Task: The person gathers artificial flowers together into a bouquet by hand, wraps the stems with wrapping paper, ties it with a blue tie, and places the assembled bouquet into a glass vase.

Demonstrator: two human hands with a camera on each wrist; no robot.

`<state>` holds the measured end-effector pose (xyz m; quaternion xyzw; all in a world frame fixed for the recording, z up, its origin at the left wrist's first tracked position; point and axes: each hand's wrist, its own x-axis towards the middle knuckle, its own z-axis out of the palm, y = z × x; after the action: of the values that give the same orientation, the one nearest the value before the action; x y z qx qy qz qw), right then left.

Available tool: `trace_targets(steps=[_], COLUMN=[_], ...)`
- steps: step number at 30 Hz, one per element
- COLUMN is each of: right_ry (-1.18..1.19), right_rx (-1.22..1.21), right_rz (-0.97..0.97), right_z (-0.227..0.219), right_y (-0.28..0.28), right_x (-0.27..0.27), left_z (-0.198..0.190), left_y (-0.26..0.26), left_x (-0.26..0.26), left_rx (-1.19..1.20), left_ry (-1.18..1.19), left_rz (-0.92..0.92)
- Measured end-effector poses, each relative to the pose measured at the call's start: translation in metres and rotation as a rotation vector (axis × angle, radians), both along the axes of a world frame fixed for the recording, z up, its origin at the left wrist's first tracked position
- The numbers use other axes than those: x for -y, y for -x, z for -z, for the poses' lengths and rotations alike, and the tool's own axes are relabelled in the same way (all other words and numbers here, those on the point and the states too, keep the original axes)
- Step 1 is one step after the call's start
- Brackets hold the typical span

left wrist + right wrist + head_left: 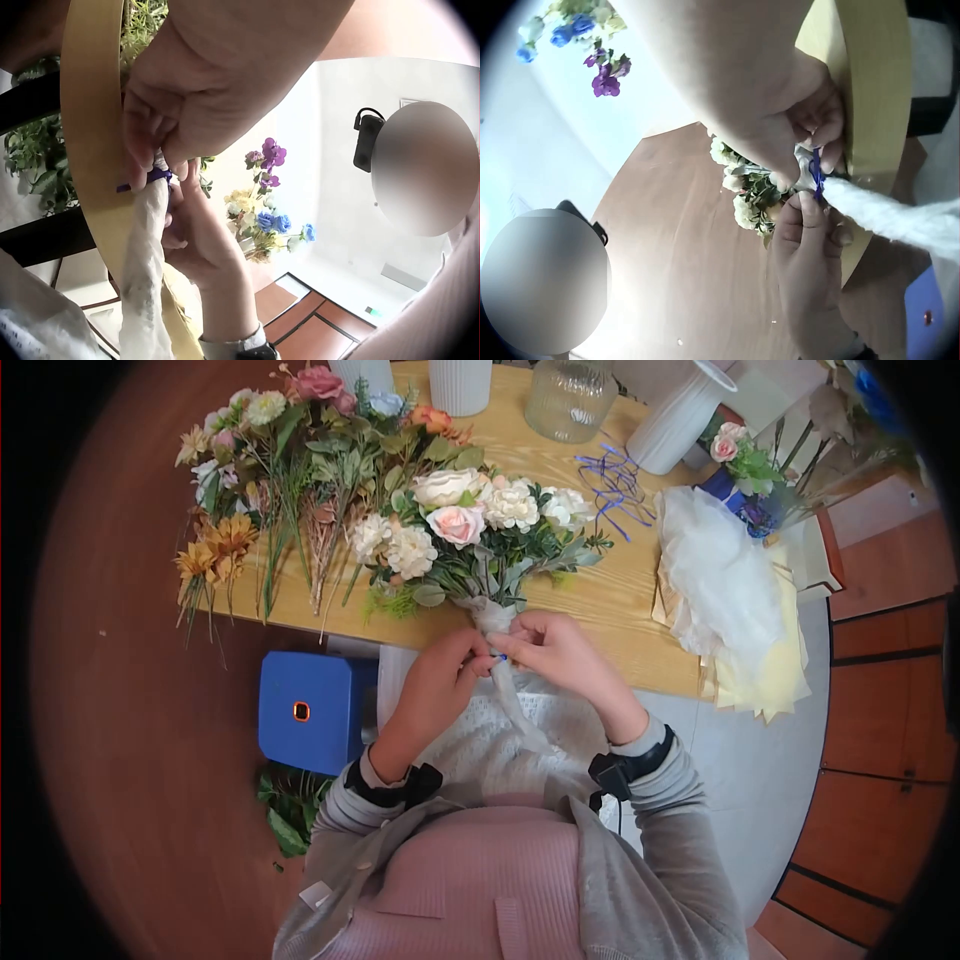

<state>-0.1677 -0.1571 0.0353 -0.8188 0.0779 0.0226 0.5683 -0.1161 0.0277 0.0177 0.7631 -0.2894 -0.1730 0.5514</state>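
Note:
A bouquet of cream and pale pink flowers (457, 525) lies over the table's front edge, its stems pointing at the person. White tissue-like wrap (515, 705) covers the stems and hangs as a twisted tail below the hands. Around the wrapped stems runs a thin purple-blue ribbon (154, 177). My left hand (440, 672) pinches the ribbon between thumb and fingertips. From the other side, my right hand (565, 652) holds the ribbon close against the stems, its fingers curled. The knot area is partly hidden behind the fingers.
Loose artificial flowers (290, 480) cover the table's left side. White vases (680, 418) and a glass jar (570, 400) stand at the back, near more purple ribbon (615, 485). White sheets (715, 575) lie at right. A blue stool (310, 710) stands below the table.

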Motion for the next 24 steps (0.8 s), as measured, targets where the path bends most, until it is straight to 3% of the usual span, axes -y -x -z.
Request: trace_targets(steps=[2,5,7,11,13,15,17,19,21,23,24], right_ry=[-0.291,-0.357,-0.393,-0.605,-0.598,-0.589,-0.381,-0.405,-0.427,-0.135,-0.127], right_rx=[-0.085,-0.039,-0.004,0.075,0.137,0.201,0.082,0.162,0.253,0.261,0.272], right_rz=[-0.008,0.001,0.023,0.110,0.120,0.131,0.030,0.135,0.242,0.162,0.169], right_z=[0.009,0.011,0.009,-0.018,-0.029,-0.043,-0.060,-0.053,-0.065,-0.086,-0.096], right_y=[-0.008,-0.006,-0.005,-0.004,-0.007,-0.010,-0.012,-0.021,-0.028,-0.031,-0.033], right_x=[-0.001,-0.001,0.000,-0.012,-0.013,-0.007,0.007,0.007,0.013,0.028,0.032], left_z=[-0.006,-0.011,-0.012,-0.010,-0.026,-0.027,-0.024,-0.024,-0.029,-0.034,-0.035], left_y=[0.001,0.009,0.016,0.014,0.007,-0.005,-0.016,-0.024,-0.030,-0.036,-0.039], left_x=[0.000,-0.001,0.003,0.015,0.018,0.023,0.026,0.029,0.033,0.042,0.047], left_rx=[0.054,0.172,-0.054,-0.218,-0.171,-0.204,-0.237,-0.408,-0.454,-0.503,-0.435], left_ry=[-0.012,-0.060,0.148,0.377,0.245,0.273,0.300,0.393,0.404,0.417,0.377], left_rz=[-0.008,0.031,-0.087,-0.043,0.235,0.288,0.346,0.594,0.583,0.579,0.554])
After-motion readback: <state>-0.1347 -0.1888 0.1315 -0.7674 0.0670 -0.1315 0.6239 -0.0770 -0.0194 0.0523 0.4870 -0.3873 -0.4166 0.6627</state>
